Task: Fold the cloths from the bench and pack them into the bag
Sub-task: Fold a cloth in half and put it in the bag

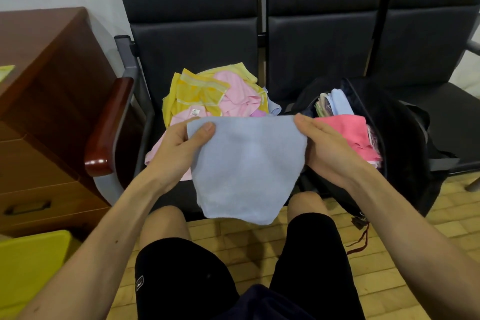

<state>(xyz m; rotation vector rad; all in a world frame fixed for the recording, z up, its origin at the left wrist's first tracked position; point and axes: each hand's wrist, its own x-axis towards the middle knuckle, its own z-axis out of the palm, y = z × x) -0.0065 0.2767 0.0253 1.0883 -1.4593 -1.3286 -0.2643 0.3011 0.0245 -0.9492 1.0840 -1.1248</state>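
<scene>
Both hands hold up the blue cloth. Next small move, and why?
Probably fold the blue cloth in half, left hand toward right hand: each pinches a top corner, and it hangs spread out, too wide for the bag.

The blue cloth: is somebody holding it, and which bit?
Both hands hold the light blue cloth by its top corners: the left hand pinches the left one, the right hand the right one.

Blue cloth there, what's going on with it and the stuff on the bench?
A person holds the light blue cloth up by its top edge, left hand pinching one corner and right hand the other. A loose pile of yellow and pink cloths lies on the bench. Beside it, the open black bag already holds folded cloths.
</scene>
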